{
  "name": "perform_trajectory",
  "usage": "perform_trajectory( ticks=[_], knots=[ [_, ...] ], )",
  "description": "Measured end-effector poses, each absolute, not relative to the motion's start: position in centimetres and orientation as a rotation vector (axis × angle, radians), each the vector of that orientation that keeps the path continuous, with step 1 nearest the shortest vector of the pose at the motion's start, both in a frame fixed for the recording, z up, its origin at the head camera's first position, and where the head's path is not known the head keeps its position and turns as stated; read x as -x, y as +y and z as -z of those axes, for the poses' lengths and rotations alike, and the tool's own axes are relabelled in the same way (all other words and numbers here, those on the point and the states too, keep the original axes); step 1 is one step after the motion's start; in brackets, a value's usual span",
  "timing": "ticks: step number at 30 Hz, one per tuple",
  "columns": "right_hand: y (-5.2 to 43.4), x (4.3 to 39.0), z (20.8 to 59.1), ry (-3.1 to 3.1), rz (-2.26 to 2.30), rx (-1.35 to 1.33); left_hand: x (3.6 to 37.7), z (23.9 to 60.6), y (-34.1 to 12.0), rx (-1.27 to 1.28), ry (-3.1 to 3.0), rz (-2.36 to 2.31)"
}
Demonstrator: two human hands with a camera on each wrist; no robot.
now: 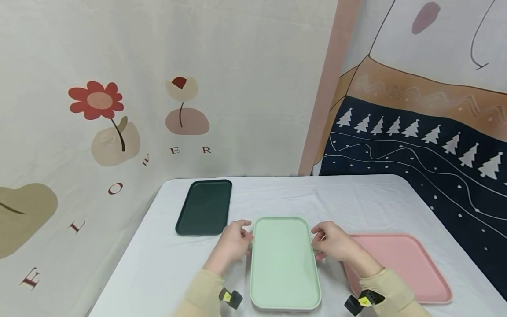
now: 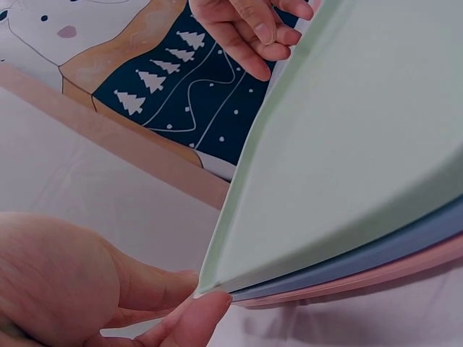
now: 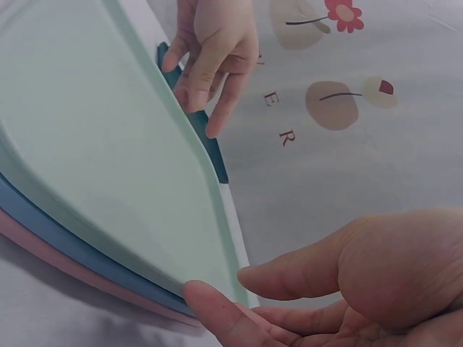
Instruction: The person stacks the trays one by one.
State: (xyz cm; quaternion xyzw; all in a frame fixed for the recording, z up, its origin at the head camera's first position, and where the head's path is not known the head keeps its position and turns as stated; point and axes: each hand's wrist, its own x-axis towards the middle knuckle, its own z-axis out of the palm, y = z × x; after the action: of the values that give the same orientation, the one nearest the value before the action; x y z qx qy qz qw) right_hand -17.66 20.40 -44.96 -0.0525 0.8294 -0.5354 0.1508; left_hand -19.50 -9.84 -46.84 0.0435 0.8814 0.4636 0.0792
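Observation:
A pale green tray lies lengthwise at the front middle of the table. In the left wrist view a blue tray and a pink tray are stacked beneath it. My left hand is beside its left edge, thumb and fingers loosely bent and spread. On the opposite side my right hand is by the right edge, fingers likewise relaxed and parted. Both hands are close to the rim; whether they touch it is hard to tell. Neither shows a grip round the tray.
A dark green tray lies at the back left of the white-covered table. Another pink tray is on the right, partly under my right forearm. A printed curtain hangs behind the table.

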Motion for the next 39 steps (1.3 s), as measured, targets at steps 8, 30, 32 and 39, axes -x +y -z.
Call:
perform_trajectory(
  ticks=[8,30,32,39],
  knots=[
    [20.3,17.8,44.5,2.398,1.531,0.143,19.7,46.7,-10.4,-0.101,2.650,-1.407],
    [19.1,18.5,42.7,2.412,1.554,0.136,21.7,45.7,-16.0,0.088,2.946,-1.199],
    [19.0,18.5,42.6,2.412,1.554,0.142,21.9,45.7,-16.5,0.114,2.955,-1.174],
    [18.3,18.6,42.0,2.406,1.561,0.147,22.8,45.8,-18.9,0.168,3.000,-1.104]
  ],
)
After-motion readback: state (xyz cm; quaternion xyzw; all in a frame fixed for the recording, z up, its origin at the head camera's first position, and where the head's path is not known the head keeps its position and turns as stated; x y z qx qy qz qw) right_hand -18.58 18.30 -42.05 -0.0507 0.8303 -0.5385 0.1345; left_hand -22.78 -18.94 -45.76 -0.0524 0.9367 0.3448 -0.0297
